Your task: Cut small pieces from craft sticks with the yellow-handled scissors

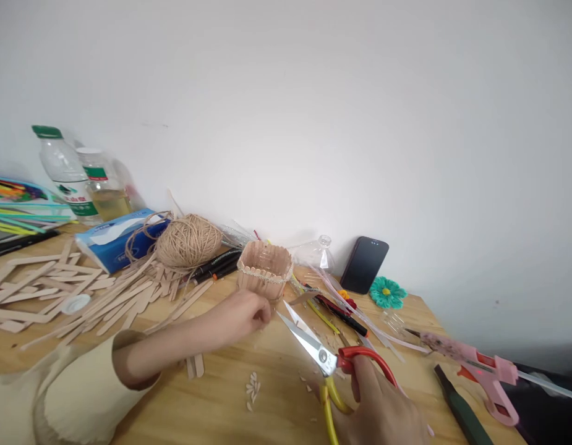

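Note:
My right hand [383,405] grips a pair of scissors [323,357] with one red and one yellow handle; the blades are slightly parted and point up and to the left. My left hand [248,314] is closed, its fingers curled in, and whatever it may hold is hidden. Just behind it stands a small basket [262,272] made of wooden stick pieces, with a pale beaded trim around its front. Several small cut wood tips [253,388] lie on the wooden table [211,402] between my hands.
Loose craft sticks [49,284] cover the left side. A twine ball [188,241], a blue tissue pack [123,238] and bottles [65,167] stand at the back. To the right are a phone [365,264], a teal flower [388,292], a pink glue gun [480,368] and a dark-handled tool [459,405].

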Available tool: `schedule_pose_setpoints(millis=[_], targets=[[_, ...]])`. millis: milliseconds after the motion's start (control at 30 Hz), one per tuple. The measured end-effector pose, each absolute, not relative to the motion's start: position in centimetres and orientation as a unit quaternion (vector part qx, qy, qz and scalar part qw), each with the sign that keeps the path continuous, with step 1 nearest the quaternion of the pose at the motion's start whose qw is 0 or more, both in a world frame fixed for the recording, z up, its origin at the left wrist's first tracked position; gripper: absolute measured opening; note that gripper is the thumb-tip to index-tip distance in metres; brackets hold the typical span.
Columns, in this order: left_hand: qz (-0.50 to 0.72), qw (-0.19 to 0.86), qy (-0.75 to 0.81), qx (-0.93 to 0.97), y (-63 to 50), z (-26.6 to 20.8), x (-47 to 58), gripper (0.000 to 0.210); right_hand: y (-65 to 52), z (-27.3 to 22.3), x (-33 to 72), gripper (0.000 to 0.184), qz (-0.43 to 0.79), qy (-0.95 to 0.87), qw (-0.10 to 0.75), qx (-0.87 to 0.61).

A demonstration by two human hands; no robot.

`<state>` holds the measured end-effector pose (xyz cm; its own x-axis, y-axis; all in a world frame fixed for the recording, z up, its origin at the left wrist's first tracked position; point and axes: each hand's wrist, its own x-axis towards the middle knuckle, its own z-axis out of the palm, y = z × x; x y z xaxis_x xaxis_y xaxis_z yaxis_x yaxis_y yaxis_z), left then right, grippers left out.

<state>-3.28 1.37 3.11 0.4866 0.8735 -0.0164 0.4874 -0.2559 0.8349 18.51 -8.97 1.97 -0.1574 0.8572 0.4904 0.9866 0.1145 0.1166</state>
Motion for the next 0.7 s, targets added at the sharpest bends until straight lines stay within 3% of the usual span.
schedule_pose_setpoints(millis=[100,267,367,533,700], targets=[[0.236,0.358,0.46,0.778,1.2,4.1,-4.2,0.018,-8.9,2.1,18.6,0.034,-0.24,-0.736,0.158,-0.613],[0.322,0.175,0.438,0.821,0.1,7.7,-4.1,0.019,-8.7,1.8,18.6,0.024,-0.262,-0.745,0.153,-0.594],[0.274,0.185,0.354,0.875,-0.5,8.6,-2.9,0.016,-8.6,1.7,18.5,0.02,-0.279,-0.759,0.164,-0.566],[0.182,0.23,0.367,0.883,-0.3,8.2,-1.7,0.011,-8.6,1.7,18.2,0.018,-0.282,-0.773,0.15,-0.548],[0.221,0.236,0.366,0.873,0.0,8.2,-2.1,0.015,-8.6,1.3,18.4,0.015,-0.271,-0.774,0.129,-0.557]])
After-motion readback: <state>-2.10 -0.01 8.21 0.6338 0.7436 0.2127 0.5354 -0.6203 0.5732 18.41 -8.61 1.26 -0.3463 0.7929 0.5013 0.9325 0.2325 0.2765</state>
